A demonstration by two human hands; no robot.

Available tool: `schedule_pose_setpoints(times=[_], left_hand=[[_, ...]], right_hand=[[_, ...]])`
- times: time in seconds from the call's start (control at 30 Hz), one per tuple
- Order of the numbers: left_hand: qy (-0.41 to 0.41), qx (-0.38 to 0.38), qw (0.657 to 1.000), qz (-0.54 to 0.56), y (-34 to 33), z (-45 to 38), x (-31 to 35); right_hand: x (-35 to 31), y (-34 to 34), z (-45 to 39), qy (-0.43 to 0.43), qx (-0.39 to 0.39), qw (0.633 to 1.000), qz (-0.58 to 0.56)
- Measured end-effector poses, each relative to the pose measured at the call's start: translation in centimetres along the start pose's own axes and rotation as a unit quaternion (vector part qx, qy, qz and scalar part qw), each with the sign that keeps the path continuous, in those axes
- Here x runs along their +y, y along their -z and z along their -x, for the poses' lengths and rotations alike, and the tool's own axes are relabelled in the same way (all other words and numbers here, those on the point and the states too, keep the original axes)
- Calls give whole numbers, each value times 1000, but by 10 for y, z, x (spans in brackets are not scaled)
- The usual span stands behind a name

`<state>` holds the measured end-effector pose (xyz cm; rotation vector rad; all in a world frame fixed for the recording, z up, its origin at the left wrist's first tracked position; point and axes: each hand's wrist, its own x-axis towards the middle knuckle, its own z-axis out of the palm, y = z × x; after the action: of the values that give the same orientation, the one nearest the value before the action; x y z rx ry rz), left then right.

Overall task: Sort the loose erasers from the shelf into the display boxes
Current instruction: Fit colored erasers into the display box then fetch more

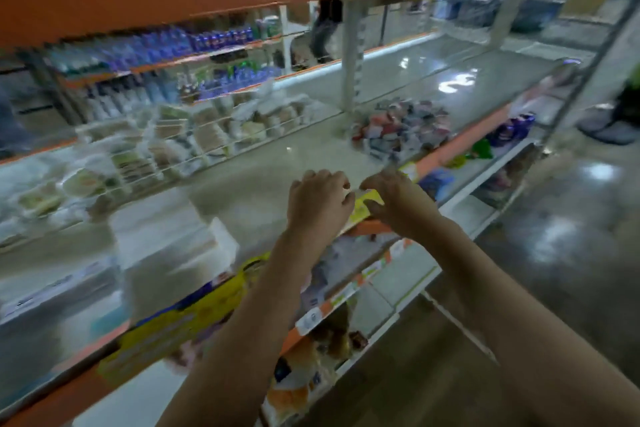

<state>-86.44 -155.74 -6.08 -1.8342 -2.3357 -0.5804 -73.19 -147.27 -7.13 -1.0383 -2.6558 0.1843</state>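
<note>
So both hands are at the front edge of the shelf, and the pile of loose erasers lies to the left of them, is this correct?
Not quite. In the head view the left hand and right hand are at the shelf's front edge, but the pile of loose erasers lies to their right, farther along the shelf.

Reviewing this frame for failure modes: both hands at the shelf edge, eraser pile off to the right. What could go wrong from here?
1. The loose erasers lie heaped near the shelf's front edge; a careless sweep could knock some off.
2. Left hand and right hand crowd one small yellow item at the edge; it might slip and fall to the lower shelves.
3. The view is blurred, so sorting by type could go wrong.
</note>
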Motion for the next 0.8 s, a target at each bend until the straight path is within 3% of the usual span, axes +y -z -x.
schedule_pose_setpoints(times=[0.3,0.8], left_hand=[[-41,-55,998,-3,-81,-87,85],[32,-31,999,10,-181,-278,135]], right_hand=[[146,9,6,-92,-3,995,-38],[339,16,-145,-123,-36,989,-75]])
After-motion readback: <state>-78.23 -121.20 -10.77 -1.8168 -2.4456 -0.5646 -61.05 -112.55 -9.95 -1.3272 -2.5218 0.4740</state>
